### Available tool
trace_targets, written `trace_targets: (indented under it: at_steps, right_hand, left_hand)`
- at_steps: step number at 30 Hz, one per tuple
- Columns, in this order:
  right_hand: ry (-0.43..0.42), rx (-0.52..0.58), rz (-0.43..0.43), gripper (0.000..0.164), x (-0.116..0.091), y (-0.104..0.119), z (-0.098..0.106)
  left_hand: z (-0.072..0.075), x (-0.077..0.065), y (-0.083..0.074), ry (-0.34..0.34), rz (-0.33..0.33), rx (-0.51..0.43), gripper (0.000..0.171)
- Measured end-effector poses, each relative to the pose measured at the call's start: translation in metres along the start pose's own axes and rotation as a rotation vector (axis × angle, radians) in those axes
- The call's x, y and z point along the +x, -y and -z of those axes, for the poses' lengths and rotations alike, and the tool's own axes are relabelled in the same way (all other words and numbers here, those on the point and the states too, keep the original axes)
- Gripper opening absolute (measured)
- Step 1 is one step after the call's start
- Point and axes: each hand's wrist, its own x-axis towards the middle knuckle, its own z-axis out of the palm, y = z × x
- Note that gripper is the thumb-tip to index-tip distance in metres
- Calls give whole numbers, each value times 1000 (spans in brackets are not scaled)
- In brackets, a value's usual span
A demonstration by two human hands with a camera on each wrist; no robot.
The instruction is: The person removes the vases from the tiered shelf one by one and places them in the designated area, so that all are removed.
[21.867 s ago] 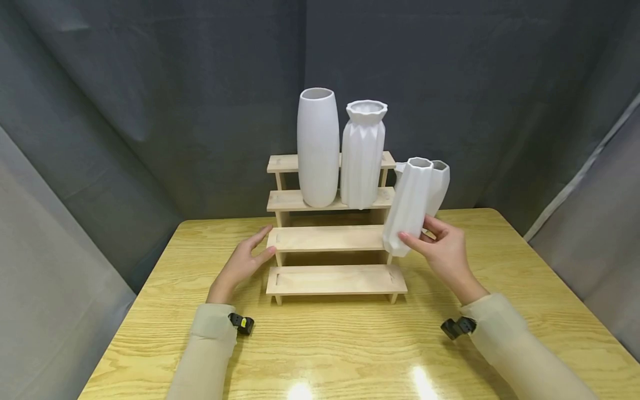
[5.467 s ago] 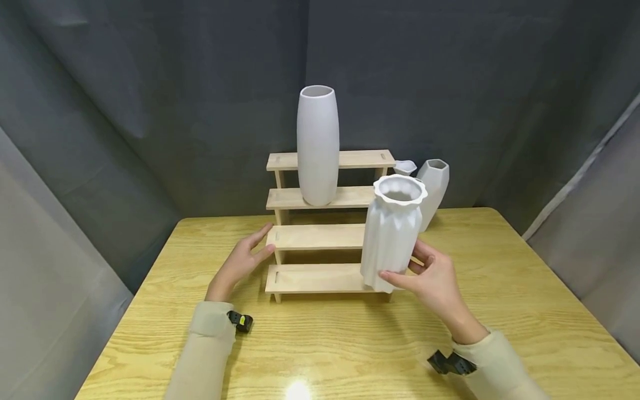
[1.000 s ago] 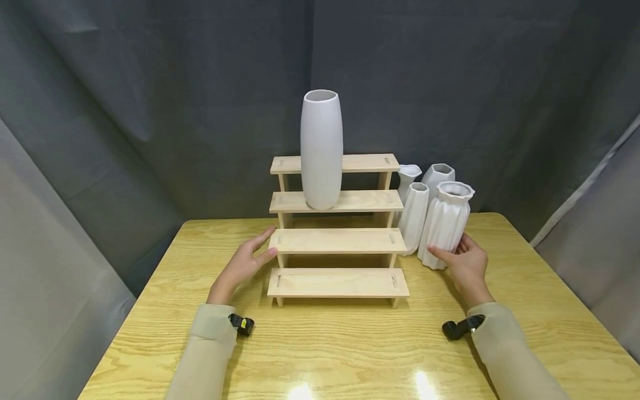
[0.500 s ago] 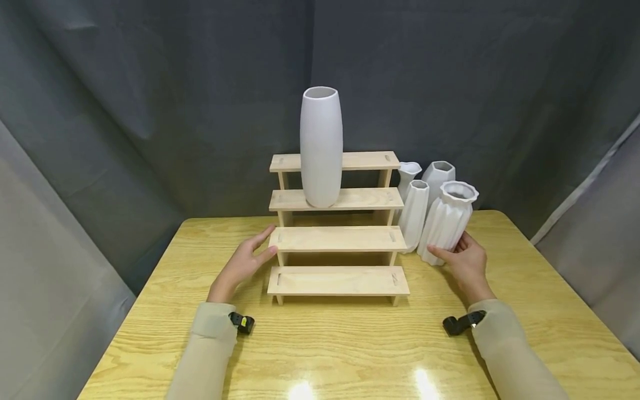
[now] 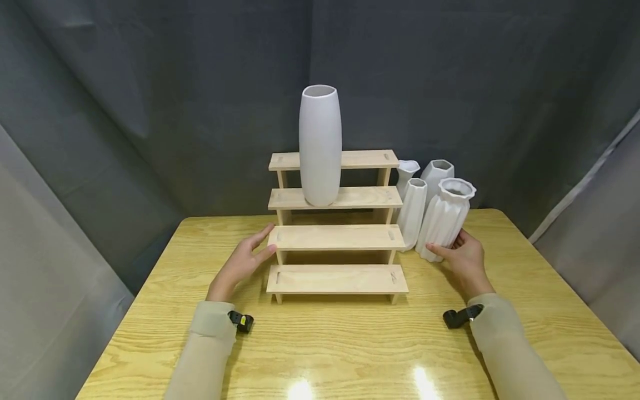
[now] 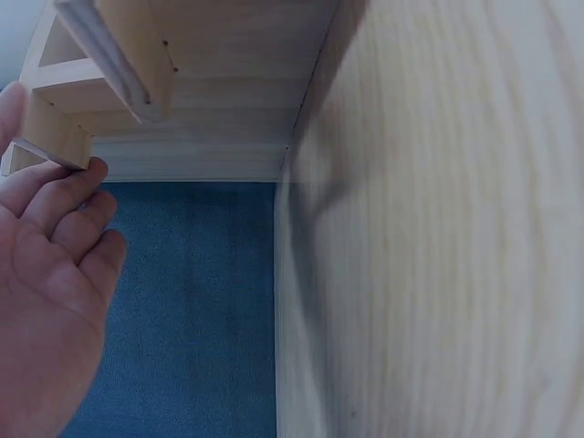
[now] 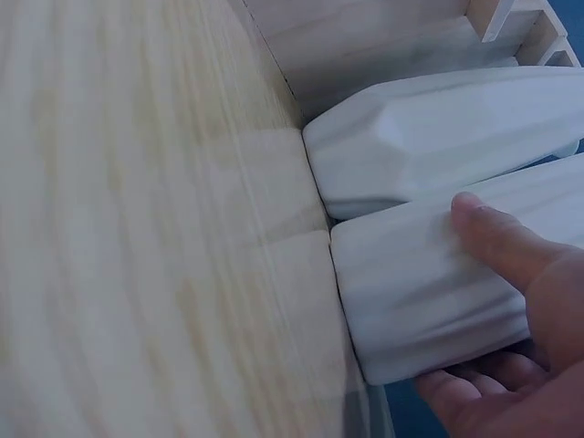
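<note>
My right hand point(image 5: 465, 261) grips the lower part of a white fluted vase point(image 5: 445, 222) with a scalloped rim, thumb on the near side and fingers behind. In the right wrist view the vase's base point(image 7: 365, 310) meets the tabletop beside a slim faceted vase point(image 7: 401, 137). At the left end of a four-tier wooden stand point(image 5: 335, 238), my left hand point(image 5: 242, 262) holds the second board from the bottom between thumb and fingers. A tall smooth white vase point(image 5: 320, 144) stands upright on the second board from the top.
Right of the stand, a slim faceted vase point(image 5: 413, 214), a flared-rim vase point(image 5: 407, 169) and a hexagonal-mouthed vase point(image 5: 438, 172) cluster beside the fluted one. The light wood table point(image 5: 320, 344) ends at a dark curtain point(image 5: 225, 111).
Earlier, the right hand held the slim vase, then the fluted vase before the stand; the fluted vase is now among the others on the right. The left hand stays put.
</note>
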Motion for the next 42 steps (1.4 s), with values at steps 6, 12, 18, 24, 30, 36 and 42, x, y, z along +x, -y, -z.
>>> trace_targets:
  at_steps: [6,12,18,24,30,36,42]
  right_hand:
    - [19,-10,2,88,3,1,2]
    - [25,-8,-26,89,0,-1,2]
    - [28,-19,-29,87,-4,2,2]
    - [22,-17,-40,87,-5,4,4]
    - [8,7,-30,87,-5,7,7]
    - [22,19,-21,91,-13,14,11]
    - [58,-33,-5,94,-21,16,18]
  left_hand:
    - [0,1,1,-9,-11,-6,60]
    - [-1,1,2,-1,-18,-17,60]
    - [-1,0,1,1,-14,-25,60]
    - [0,-1,1,0,-14,-11,60]
    - [0,-1,1,-2,-25,-8,60]
    - [0,-1,1,-1,-27,-6,60]
    - [0,-2,0,0,-15,-11,60]
